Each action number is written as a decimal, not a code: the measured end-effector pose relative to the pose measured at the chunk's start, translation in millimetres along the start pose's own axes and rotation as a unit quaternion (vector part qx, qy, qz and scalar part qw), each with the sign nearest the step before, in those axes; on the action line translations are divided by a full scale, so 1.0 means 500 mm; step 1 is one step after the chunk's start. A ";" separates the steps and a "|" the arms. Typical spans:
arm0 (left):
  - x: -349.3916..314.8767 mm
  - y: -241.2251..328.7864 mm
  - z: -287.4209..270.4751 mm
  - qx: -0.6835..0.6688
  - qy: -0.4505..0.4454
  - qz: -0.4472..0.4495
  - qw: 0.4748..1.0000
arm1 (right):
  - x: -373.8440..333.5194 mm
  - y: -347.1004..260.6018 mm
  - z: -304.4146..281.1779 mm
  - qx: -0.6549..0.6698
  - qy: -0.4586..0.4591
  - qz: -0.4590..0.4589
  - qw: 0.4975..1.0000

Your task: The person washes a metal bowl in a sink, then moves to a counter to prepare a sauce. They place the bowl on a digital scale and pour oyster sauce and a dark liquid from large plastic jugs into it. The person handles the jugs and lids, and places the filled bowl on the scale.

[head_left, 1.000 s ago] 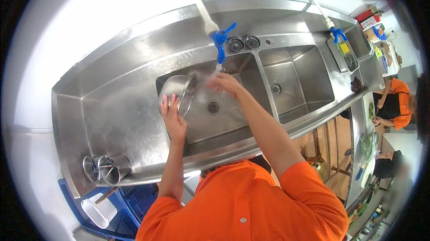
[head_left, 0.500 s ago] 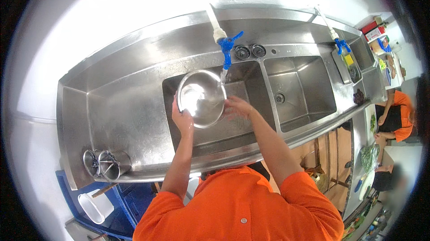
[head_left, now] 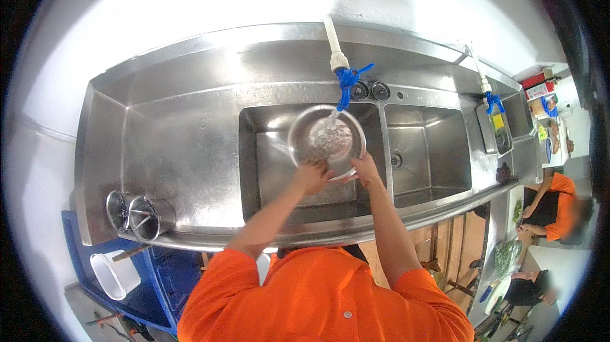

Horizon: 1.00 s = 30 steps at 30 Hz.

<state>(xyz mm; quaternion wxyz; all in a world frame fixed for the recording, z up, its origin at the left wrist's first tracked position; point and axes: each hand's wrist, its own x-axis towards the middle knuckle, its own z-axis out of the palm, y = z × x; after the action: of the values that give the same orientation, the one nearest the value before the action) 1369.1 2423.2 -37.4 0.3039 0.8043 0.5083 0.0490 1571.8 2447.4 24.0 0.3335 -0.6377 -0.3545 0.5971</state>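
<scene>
A round stainless steel bowl is tilted over the left sink basin, under a blue tap. Water runs from the spout into the bowl and splashes on its bottom. My right hand grips the bowl's near right rim, fingers closed round the edge. At the near left rim is my left hand, its fingers over the bowl's inside and blurred, so their hold is unclear.
The right basin has a drain. Two round drain strainers sit behind the basins. Metal cylindrical containers stand at the counter's left end. A white bin is below. Co-workers are at the far right.
The bowl has moved right and nearer, under the stream. My left hand has gone from its left side to the near rim; my right hand now grips its right edge.
</scene>
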 end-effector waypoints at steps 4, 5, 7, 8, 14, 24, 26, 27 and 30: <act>0.032 -0.158 -0.006 0.245 0.039 0.119 0.962 | -0.043 0.021 -0.037 -0.017 -0.029 0.098 0.995; 0.042 -0.147 -0.024 0.248 0.071 0.120 0.959 | -0.034 0.058 -0.050 0.005 -0.024 0.122 0.992; 0.044 -0.119 -0.056 0.236 0.148 0.109 0.954 | -0.040 0.083 -0.053 0.048 -0.021 0.117 0.992; 0.047 -0.085 -0.078 0.221 0.194 0.107 0.950 | -0.047 0.079 -0.055 0.052 -0.027 0.124 0.991; 0.041 -0.119 -0.122 -0.534 0.064 -0.223 0.813 | -0.021 0.123 -0.090 0.118 -0.101 0.178 0.972; -0.090 -0.083 -0.201 -0.503 0.330 -0.151 0.784 | 0.115 0.036 0.101 -0.342 0.162 -0.157 0.912; -0.098 -0.050 -0.224 -0.299 0.405 -0.119 0.856 | 0.163 -0.021 0.139 -0.146 0.072 -0.117 0.980; -0.108 -0.049 -0.225 -0.248 0.414 -0.115 0.868 | 0.177 -0.051 0.153 0.018 -0.043 -0.080 0.996; -0.155 -0.033 -0.223 -0.124 0.439 -0.111 0.883 | 0.175 -0.113 0.209 0.314 -0.261 0.021 0.913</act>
<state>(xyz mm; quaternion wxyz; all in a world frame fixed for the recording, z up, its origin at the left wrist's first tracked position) 1275.9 2411.4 61.8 0.1505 0.5944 0.6654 0.4258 1467.7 2551.8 19.3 0.3992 -0.3286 -0.2099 0.8298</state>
